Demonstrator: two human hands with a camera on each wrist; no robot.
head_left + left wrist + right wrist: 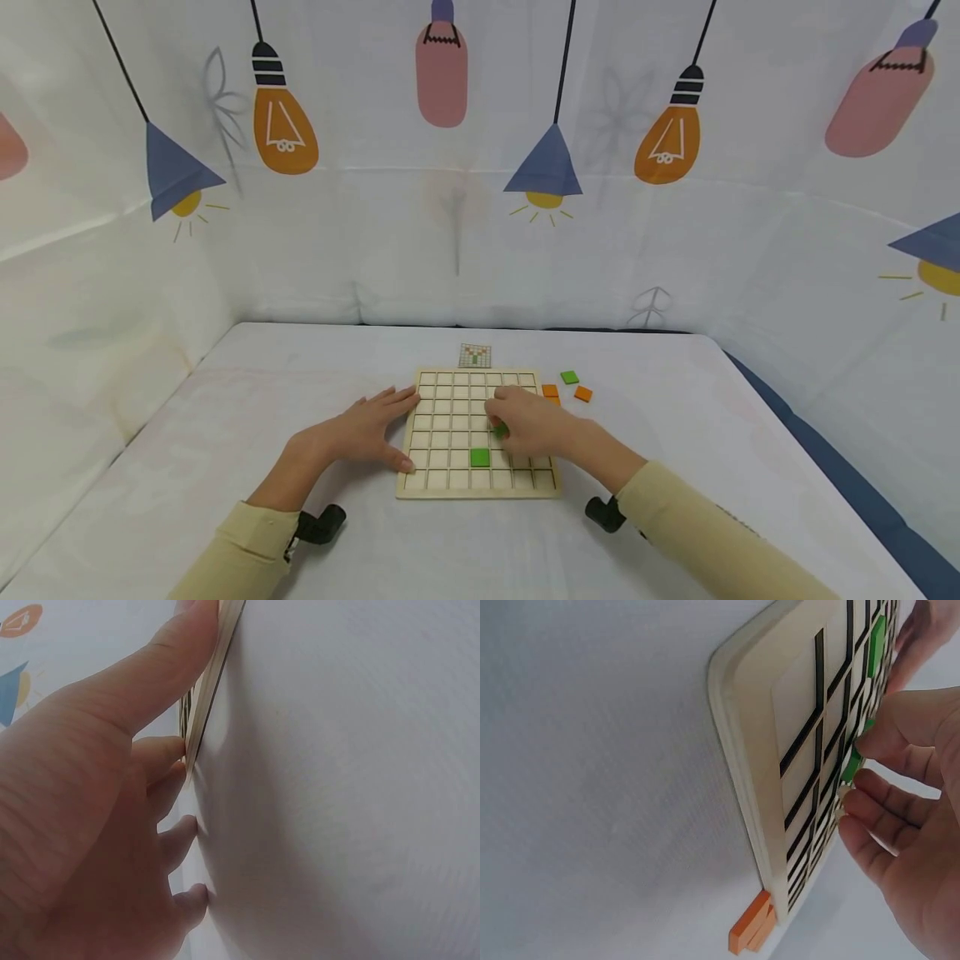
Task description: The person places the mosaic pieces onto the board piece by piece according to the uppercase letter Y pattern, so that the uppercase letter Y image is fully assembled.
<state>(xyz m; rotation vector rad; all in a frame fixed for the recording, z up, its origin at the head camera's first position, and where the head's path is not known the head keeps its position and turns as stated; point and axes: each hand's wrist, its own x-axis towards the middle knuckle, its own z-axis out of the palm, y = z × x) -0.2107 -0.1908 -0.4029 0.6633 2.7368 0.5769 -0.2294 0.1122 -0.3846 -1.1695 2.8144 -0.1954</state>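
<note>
"Where is the green tile (pixel 501 431) the person is handling?"

"In the grip of the right hand (pixel 531 423), pinched between thumb and fingertips. The thumb lies against it, and part of it shows beneath the fingers. They reach over the pale gridded board (pixel 442 492), right of its middle. I can't tell whether the tile sits fully in a square."

"Is anything close to that grip?"

"Yes, a second green tile (pixel 480 457), flat in a square, nearer the person and slightly left. Past the board's right edge, two orange tiles (pixel 551 390) lie together just beside the wood. Farther out on the white table (pixel 262 400) are a loose green tile (pixel 570 377) and a loose orange tile (pixel 583 393)."

"And the left hand (pixel 365 429)?"

"Its grip is spread and relaxed, not closed around anything. The thumb rests on the board's left edge near the close corner, and the index finger touches that edge higher up. A small patterned card (pixel 475 356) lies just beyond the far edge."
</note>
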